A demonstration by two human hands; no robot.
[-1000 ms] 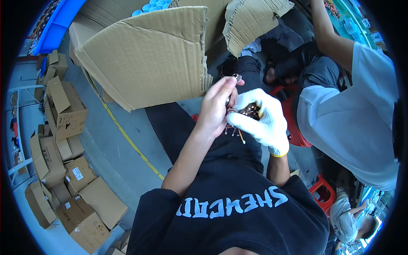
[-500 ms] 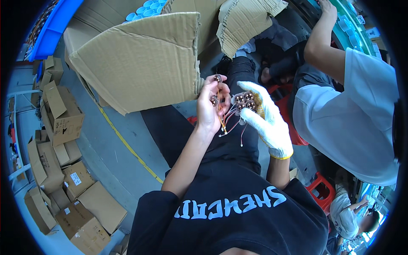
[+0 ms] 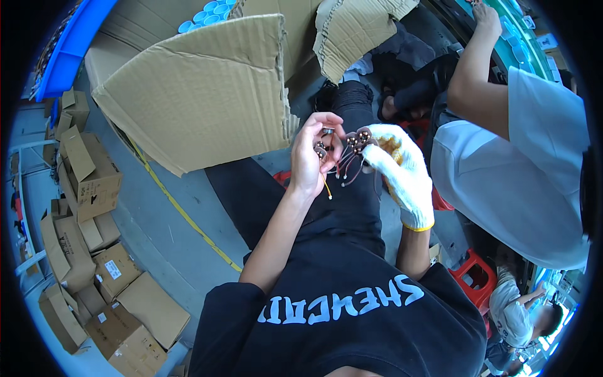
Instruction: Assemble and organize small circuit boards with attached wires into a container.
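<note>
My bare left hand [image 3: 315, 152] curls around a couple of small round coppery parts with thin wires; one coppery part [image 3: 320, 151] shows in the palm. An orange-yellow wire [image 3: 326, 187] with a small white plug hangs below that hand. In a white knitted glove, my right hand [image 3: 402, 166] pinches a cluster of several coppery round parts [image 3: 358, 141] between thumb and fingers. Pale and dark wires [image 3: 344, 171] with small plugs dangle from the cluster. Both hands are close together above my lap, the left fingertips near the cluster.
A large cardboard box [image 3: 201, 94] with a raised flap stands ahead to the left, light-blue cups [image 3: 210, 14] beyond it. Cardboard cartons [image 3: 94, 169] line the left floor beside a yellow line [image 3: 182, 212]. A co-worker in a white shirt [image 3: 502, 182] sits close at right; a red stool [image 3: 472, 276] is behind.
My left fingers have curled inward over their parts. The right hand has turned the cluster, so its parts face differently and the wires hang closer to the left hand.
</note>
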